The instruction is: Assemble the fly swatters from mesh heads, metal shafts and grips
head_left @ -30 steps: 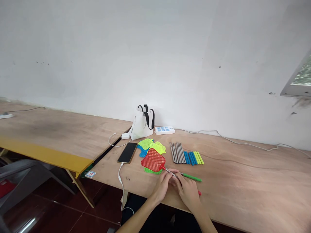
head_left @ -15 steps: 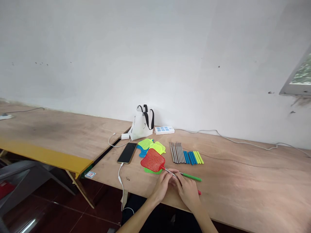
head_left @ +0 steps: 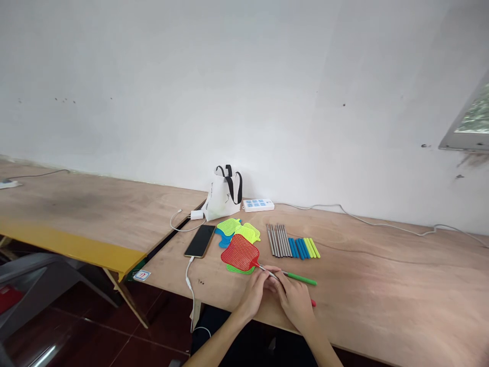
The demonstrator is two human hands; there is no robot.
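A red fly swatter [head_left: 240,253] with a metal rod and a red grip lies across both my hands near the table's front edge. My left hand [head_left: 255,290] is closed on its rod. Beside it my right hand [head_left: 293,298] wraps round the rod too, and the red grip's end shows past that hand. Under the red head lies a green swatter head [head_left: 240,268]; a green grip [head_left: 301,278] on a metal rod sticks out behind my right hand. Yellow swatter heads [head_left: 246,233] and a blue swatter head [head_left: 224,238] are piled just beyond.
Several metal rods [head_left: 278,240] lie in a row with blue grips [head_left: 299,248] and yellow grips [head_left: 312,247]. A phone [head_left: 200,241] on a white cable lies left. A white bag [head_left: 221,196] and a power strip [head_left: 259,205] stand near the wall [head_left: 290,102]. A gap separates the tables.
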